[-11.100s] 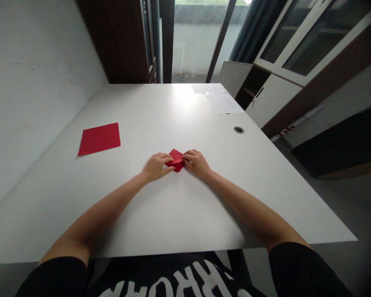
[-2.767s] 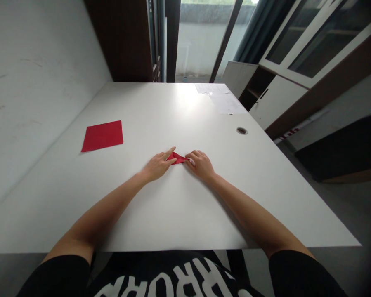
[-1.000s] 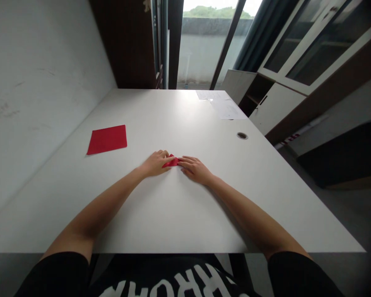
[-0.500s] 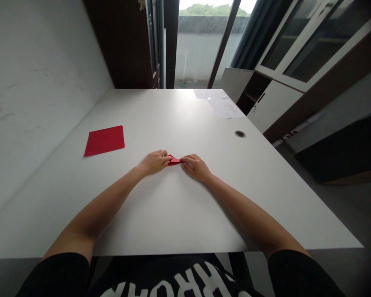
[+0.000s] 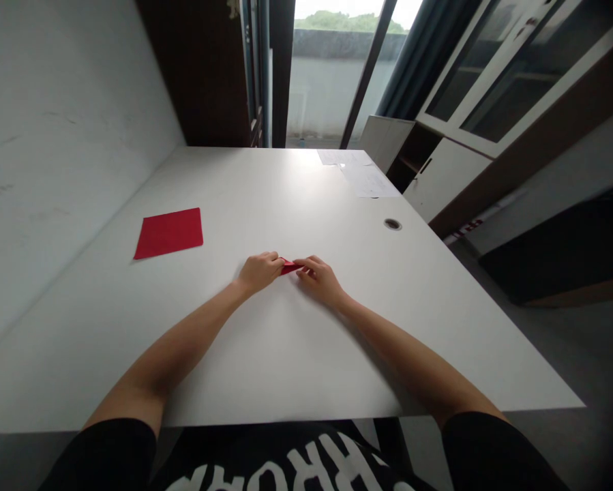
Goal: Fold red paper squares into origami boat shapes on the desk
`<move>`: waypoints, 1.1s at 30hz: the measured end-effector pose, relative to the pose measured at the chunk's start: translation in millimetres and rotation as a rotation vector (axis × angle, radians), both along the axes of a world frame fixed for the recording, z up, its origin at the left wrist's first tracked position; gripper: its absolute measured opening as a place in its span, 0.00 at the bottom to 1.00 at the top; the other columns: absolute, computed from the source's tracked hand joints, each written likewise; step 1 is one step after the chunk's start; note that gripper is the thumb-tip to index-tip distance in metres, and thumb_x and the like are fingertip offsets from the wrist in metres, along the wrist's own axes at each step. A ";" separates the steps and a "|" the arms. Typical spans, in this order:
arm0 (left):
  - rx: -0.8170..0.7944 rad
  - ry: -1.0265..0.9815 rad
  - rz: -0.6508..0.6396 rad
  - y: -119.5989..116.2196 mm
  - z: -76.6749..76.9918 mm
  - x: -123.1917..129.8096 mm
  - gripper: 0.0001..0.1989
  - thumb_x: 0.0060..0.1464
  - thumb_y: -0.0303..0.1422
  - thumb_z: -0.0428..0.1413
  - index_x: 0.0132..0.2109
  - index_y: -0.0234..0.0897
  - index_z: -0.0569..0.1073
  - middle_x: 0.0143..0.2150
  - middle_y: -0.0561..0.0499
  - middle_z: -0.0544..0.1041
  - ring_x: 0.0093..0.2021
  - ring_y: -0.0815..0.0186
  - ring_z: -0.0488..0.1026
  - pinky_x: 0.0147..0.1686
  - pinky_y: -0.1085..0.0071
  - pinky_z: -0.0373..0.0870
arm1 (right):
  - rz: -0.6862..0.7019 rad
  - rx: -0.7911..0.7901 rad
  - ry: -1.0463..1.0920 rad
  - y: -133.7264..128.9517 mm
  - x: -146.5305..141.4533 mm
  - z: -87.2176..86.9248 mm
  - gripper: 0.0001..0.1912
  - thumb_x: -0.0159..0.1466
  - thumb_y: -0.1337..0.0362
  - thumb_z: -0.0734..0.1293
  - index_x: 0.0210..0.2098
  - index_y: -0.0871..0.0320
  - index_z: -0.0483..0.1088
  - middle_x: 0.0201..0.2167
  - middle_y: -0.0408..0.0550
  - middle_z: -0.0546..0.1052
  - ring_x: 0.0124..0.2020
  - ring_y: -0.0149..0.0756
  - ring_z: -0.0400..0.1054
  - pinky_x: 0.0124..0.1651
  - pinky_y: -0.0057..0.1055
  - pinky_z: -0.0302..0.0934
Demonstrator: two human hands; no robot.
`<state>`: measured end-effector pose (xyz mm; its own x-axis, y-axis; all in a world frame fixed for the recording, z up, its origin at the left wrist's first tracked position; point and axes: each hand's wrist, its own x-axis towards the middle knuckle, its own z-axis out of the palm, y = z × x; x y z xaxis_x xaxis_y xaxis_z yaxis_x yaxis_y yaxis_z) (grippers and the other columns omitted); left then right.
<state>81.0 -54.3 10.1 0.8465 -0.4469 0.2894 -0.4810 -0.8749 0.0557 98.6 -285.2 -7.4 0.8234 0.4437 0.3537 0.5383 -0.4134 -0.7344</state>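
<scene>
A small piece of folded red paper (image 5: 288, 267) lies between my two hands over the middle of the white table. My left hand (image 5: 260, 270) is closed on its left end and covers part of it. With thumb and fingers, my right hand (image 5: 319, 277) pinches the pointed right end. How the folds run under the fingers is hidden.
A flat red sheet (image 5: 169, 234) lies on the white table (image 5: 224, 184) to the left. White papers (image 5: 367, 179) rest at the far right corner, and a round cable hole (image 5: 393, 224) is near the right edge. A wall (image 5: 81, 109) borders the left side.
My left hand has shifted slightly right along the red paper, so less of it shows between the hands. The right hand has barely moved, and the whole view has shifted a little.
</scene>
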 end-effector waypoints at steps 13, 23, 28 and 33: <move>-0.376 -0.029 0.195 -7.9 1.2 -6.8 0.17 0.71 0.36 0.46 0.58 0.41 0.75 0.45 0.47 0.80 0.40 0.63 0.78 0.40 0.68 0.72 | -0.048 0.294 0.265 56.4 -0.9 11.7 0.21 0.67 0.54 0.67 0.59 0.50 0.68 0.47 0.50 0.81 0.39 0.39 0.79 0.39 0.37 0.77; -0.513 0.013 0.173 -16.5 1.1 -11.4 0.19 0.71 0.32 0.45 0.62 0.42 0.73 0.52 0.48 0.81 0.47 0.64 0.79 0.50 0.67 0.74 | -0.230 0.283 0.144 55.1 -1.1 2.3 0.25 0.67 0.63 0.64 0.64 0.54 0.64 0.59 0.57 0.75 0.49 0.44 0.78 0.52 0.43 0.74; -0.668 0.059 0.224 -16.2 -1.8 -9.6 0.21 0.65 0.25 0.49 0.61 0.42 0.75 0.54 0.49 0.81 0.46 0.64 0.80 0.50 0.68 0.74 | -0.253 0.327 0.176 51.2 1.7 2.2 0.22 0.64 0.67 0.65 0.58 0.57 0.71 0.47 0.52 0.82 0.42 0.41 0.79 0.51 0.42 0.73; -0.746 0.060 0.227 -16.5 -2.5 -8.6 0.23 0.61 0.24 0.52 0.61 0.41 0.75 0.55 0.49 0.81 0.44 0.63 0.79 0.51 0.67 0.74 | -0.181 0.295 0.117 52.4 -1.7 -0.1 0.21 0.64 0.67 0.64 0.56 0.56 0.73 0.46 0.50 0.82 0.42 0.40 0.78 0.49 0.39 0.73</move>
<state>72.4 -70.8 7.6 0.9176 0.0341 0.3961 -0.2720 -0.6729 0.6879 97.0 -232.8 -7.5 0.9217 0.1799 0.3436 0.3811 -0.2554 -0.8886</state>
